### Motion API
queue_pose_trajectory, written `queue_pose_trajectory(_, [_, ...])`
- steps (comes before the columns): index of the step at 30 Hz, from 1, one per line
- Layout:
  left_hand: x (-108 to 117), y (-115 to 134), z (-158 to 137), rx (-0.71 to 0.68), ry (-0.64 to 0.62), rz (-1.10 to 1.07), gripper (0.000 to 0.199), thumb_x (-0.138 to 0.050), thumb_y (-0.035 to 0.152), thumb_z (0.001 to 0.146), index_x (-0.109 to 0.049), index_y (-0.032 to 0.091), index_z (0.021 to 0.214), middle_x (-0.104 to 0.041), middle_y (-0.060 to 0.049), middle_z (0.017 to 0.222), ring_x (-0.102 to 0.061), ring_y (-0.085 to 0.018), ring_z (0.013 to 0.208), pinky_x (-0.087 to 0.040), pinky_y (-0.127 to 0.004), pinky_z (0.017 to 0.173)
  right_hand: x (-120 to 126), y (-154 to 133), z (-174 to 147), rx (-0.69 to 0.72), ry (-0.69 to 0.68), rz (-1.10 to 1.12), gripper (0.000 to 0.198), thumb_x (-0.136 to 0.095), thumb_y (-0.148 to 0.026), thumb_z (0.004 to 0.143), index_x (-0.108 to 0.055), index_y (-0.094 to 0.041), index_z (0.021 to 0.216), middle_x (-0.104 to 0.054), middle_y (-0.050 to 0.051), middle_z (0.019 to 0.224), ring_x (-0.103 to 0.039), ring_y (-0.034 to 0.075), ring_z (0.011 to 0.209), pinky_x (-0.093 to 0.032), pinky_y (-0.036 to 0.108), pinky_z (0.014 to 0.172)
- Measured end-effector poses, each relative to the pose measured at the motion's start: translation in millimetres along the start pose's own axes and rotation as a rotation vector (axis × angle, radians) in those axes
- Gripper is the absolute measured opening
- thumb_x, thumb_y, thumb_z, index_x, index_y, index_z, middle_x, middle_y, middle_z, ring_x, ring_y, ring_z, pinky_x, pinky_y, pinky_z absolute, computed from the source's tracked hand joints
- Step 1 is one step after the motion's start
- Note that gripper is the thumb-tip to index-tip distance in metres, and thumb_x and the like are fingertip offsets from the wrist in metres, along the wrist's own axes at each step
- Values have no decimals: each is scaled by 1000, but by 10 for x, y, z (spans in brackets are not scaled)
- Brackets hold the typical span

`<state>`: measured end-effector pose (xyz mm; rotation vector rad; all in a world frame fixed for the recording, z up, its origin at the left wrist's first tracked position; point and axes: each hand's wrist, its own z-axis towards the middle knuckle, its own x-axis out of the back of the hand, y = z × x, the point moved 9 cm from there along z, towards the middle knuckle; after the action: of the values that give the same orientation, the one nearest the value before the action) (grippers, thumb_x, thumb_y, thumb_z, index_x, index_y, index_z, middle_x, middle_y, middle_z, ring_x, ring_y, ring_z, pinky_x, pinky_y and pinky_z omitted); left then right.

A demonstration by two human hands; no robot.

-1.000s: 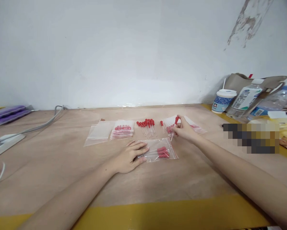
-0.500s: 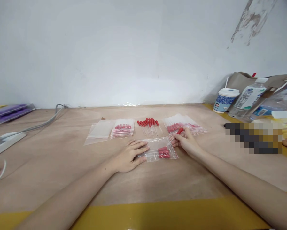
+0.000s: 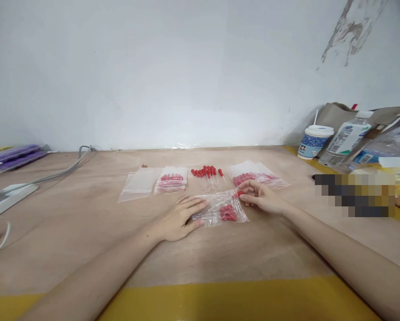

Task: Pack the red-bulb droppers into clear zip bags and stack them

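My left hand (image 3: 180,218) lies flat, fingers spread, over the left end of a clear zip bag (image 3: 213,218). Inside the bag, droppers with red rubber bulbs (image 3: 228,213) lie side by side, bulbs toward the right end. At that open end, my right hand (image 3: 262,198) pinches the bulb of another dropper (image 3: 239,193), whose thin tube points into the bag. Just beyond the bag lies a group of loose droppers (image 3: 206,173), with one a little apart on the right.
Flat unfilled bags (image 3: 140,180) and a stack of filled bags (image 3: 171,183) lie behind my left hand. More filled bags (image 3: 263,171) are at the right. A paper cup (image 3: 315,141) and a plastic bottle (image 3: 348,138) stand farther right; a power strip (image 3: 18,196) lies left.
My right hand has pushed the dropper leftward, bringing its bulb to the bag's mouth; its fingers have opened slightly. My left hand stays in place on the bag.
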<state>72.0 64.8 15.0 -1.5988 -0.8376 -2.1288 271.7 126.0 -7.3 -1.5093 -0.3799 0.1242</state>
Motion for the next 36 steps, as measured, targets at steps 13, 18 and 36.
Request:
queue_pose_trajectory(13, [3, 11, -7, 2, 4, 21, 49, -37, 44, 93, -32, 25, 138, -39, -7, 139, -32, -22, 129, -24, -44, 107, -140, -107, 32, 280, 219, -446, 26, -65, -42, 66, -64, -16, 69, -60, 4, 75, -52, 15, 68, -42, 29, 64])
queue_pose_trajectory(18, [-6, 8, -3, -15, 8, 33, 49, -37, 44, 93, -33, 24, 137, -39, -7, 138, -33, -22, 129, -24, -44, 107, -231, -174, 29, 330, 123, -545, 26, -52, -37, 76, -66, -17, 68, -63, 5, 76, -55, 16, 72, -43, 30, 67])
queue_pose_trajectory(36, [-13, 9, 2, -15, -11, 36, 46, -36, 44, 93, -38, 24, 134, -38, -6, 139, -32, -21, 130, -22, -43, 108, -182, -320, 951, -279, 346, -924, 54, -54, -11, 69, -40, 4, 119, -59, 29, 104, -59, 35, 95, -45, 40, 75])
